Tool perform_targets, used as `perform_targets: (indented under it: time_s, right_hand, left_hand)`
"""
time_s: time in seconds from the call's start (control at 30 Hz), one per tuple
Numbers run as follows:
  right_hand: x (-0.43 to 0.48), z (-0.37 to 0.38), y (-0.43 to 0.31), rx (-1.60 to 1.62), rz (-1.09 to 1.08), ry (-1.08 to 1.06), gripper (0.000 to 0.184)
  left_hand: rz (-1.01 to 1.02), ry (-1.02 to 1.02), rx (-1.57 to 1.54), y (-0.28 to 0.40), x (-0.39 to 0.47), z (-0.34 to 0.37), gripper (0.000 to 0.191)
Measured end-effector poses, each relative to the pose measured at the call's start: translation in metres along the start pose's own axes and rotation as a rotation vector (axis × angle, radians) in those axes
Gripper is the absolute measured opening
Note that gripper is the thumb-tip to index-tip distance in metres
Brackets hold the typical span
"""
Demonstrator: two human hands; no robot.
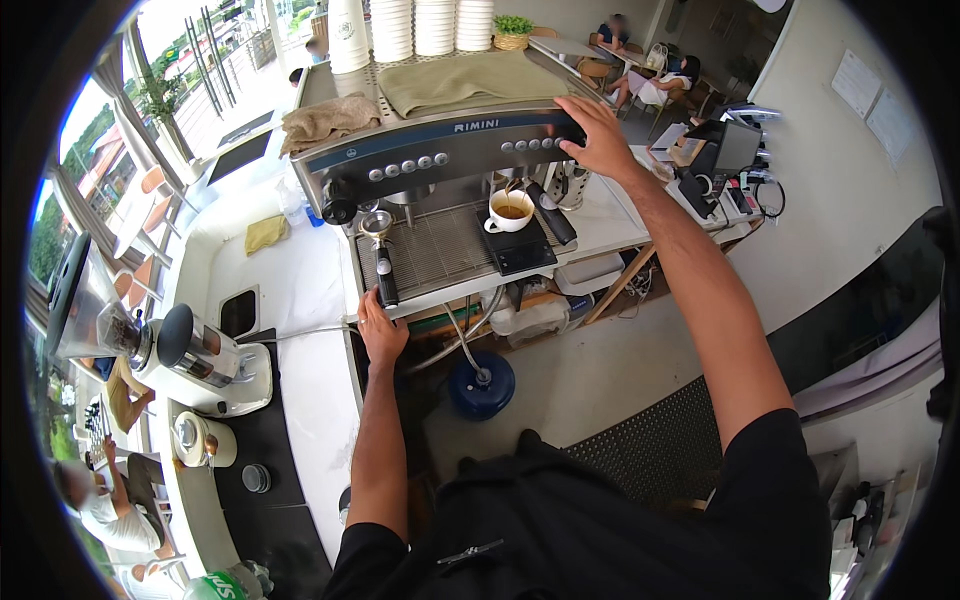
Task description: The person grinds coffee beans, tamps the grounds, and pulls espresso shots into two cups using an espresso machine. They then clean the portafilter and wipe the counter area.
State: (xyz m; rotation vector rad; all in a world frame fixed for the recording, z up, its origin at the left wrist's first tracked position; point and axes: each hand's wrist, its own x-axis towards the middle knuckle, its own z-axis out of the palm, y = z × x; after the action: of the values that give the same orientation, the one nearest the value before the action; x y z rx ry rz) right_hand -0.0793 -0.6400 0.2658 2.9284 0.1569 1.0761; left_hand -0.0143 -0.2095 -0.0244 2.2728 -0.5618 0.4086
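Note:
My right hand (598,140) reaches to the top right corner of a steel espresso machine (442,142). Its fingers rest on the upper edge, and the thumb is at the rightmost of a row of round buttons. Coffee streams into a white cup (498,223) on a black scale (525,257), below a locked-in portafilter (551,216). My left hand (381,332) rests at the front edge of the drip tray (442,266), beside the handle of a loose portafilter (383,262). Neither hand appears to hold anything.
A coffee grinder (217,360), a lidded canister (206,441) and a small round tin (256,478) stand at left. Paper cups (391,30) and folded cloths (476,79) top the machine. A blue water jug (482,386) sits below. Several people sit at tables beyond.

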Motion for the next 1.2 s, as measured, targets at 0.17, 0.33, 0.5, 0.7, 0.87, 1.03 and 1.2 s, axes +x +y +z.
perform_targets:
  time_s: [0.17,0.33,0.5,0.7,0.87,1.03,1.2]
  right_hand:
    - [-0.001,0.003,-0.008,-0.034,0.021,0.038,0.081]
    - [-0.001,0.003,-0.012,-0.044,0.015,0.078,0.079]
    - [-0.002,0.003,-0.012,-0.079,0.025,0.087,0.074]
    - [-0.004,0.004,-0.010,-0.022,-0.007,0.124,0.073]
    - [-0.004,0.006,-0.008,-0.044,-0.013,0.114,0.075]
    - [-0.004,0.007,-0.009,-0.025,-0.002,0.131,0.072]
    - [-0.004,0.009,-0.008,-0.019,0.023,0.119,0.068]
  left_hand:
    - [-0.046,-0.013,-0.015,0.000,0.001,0.000,0.078]
    - [-0.005,0.019,-0.029,0.000,0.000,0.000,0.079]
    - [0.018,0.020,-0.003,0.000,0.000,0.001,0.079]
    - [0.037,0.037,-0.003,-0.001,0.000,0.003,0.079]
    - [0.083,0.067,0.006,-0.004,0.000,0.006,0.079]
    - [0.086,0.072,0.006,-0.005,0.000,0.007,0.080]
    - [0.061,0.050,0.012,-0.004,0.000,0.006,0.080]
